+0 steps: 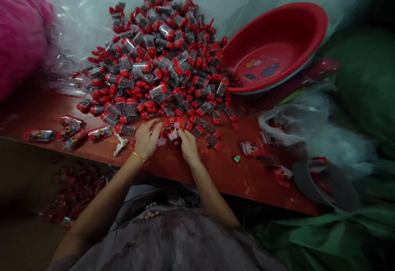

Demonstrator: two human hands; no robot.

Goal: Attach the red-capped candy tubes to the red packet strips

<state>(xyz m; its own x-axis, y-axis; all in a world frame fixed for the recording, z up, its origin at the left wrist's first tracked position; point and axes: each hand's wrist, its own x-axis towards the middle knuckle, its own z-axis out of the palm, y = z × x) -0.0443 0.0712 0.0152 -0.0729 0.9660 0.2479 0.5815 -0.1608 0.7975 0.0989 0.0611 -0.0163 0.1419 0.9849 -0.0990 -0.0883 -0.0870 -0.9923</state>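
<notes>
Both my hands rest on a red table [173, 164] at the foot of a big heap of small clear tubes with red caps [160, 57]. My left hand [147, 138], a gold bangle at its wrist, and my right hand [187, 143] pinch together a small red printed packet [173, 126] between their fingertips. Loose tubes lie around the fingers.
A red plastic basin [271, 49] leans at the back right. Several finished wrapped packets [70, 131] lie in a row at the left. A white scrap [120, 143], a tiny green piece [236, 158], a clear bag [290, 123] and a dark tray [324, 180] sit nearby.
</notes>
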